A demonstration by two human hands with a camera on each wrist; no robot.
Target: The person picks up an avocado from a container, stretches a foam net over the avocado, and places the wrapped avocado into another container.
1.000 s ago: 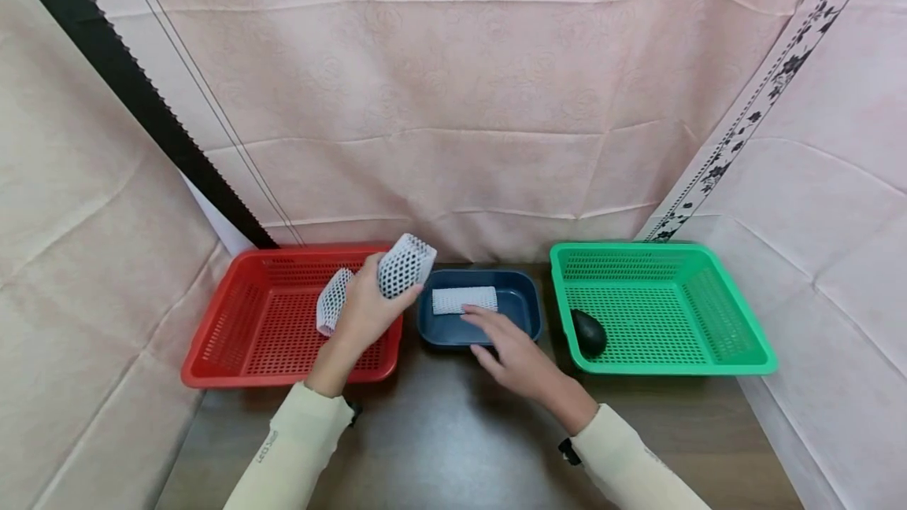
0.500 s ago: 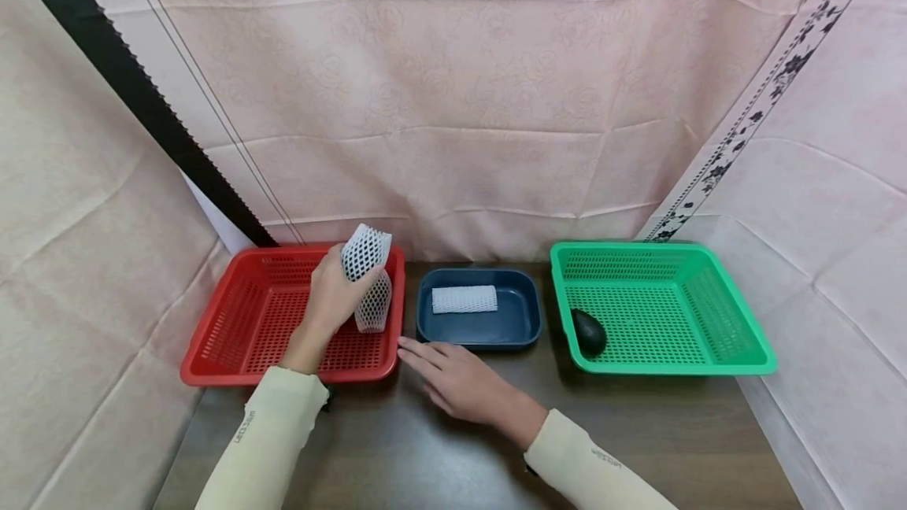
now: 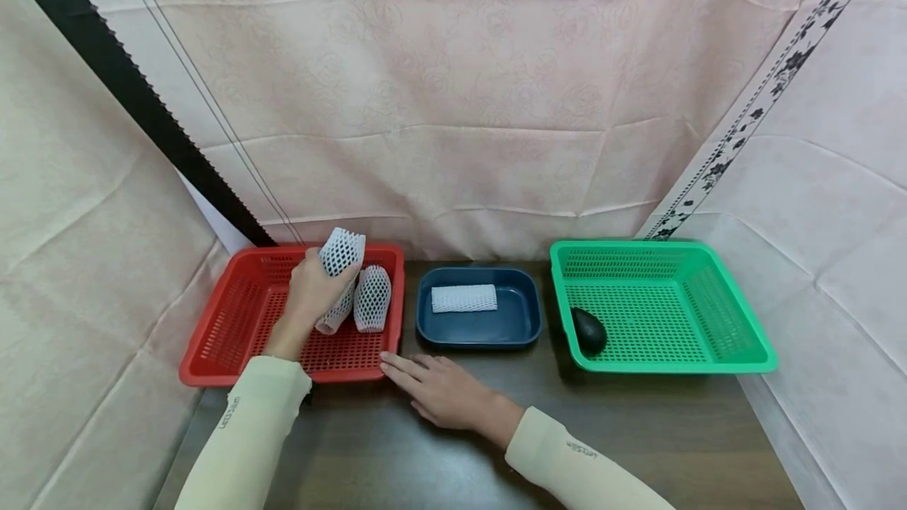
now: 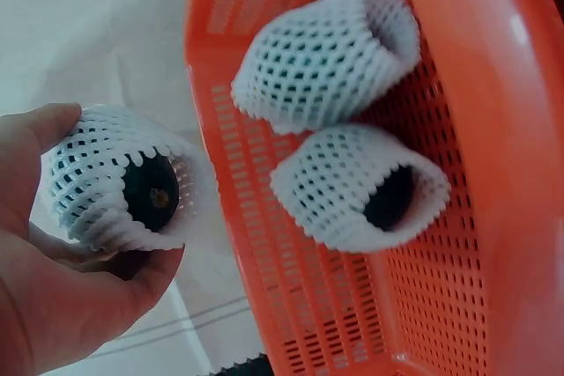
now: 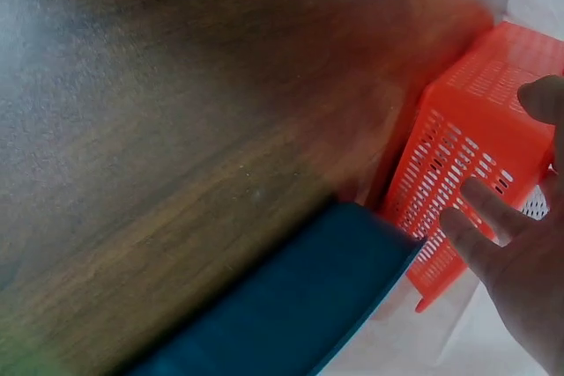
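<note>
My left hand [image 3: 310, 296] grips a dark avocado [image 4: 153, 193] wrapped in a white foam net sleeve [image 3: 343, 249], held above the red basket [image 3: 234, 375]. The avocado's stem end shows through the sleeve's opening in the left wrist view. Two more sleeved avocados lie in the basket: one [image 3: 372, 299] on the right, the other [image 3: 333, 318] partly covered by the hand. My right hand [image 3: 453, 395] holds nothing; its extended fingers reach to the basket's front right corner.
A dark blue tray [image 3: 478, 330] stands in the middle with a flat white foam net sleeve [image 3: 464, 298] inside. On the right, a green basket [image 3: 680, 369] contains one bare avocado [image 3: 588, 332]. Pale cloth [image 3: 453, 101] hangs behind and at both sides of the wooden table [image 3: 425, 471].
My left hand has carried the sleeved avocado leftward over the red basket. My right hand has left the blue tray and moved left and nearer, to the red basket's front corner.
</note>
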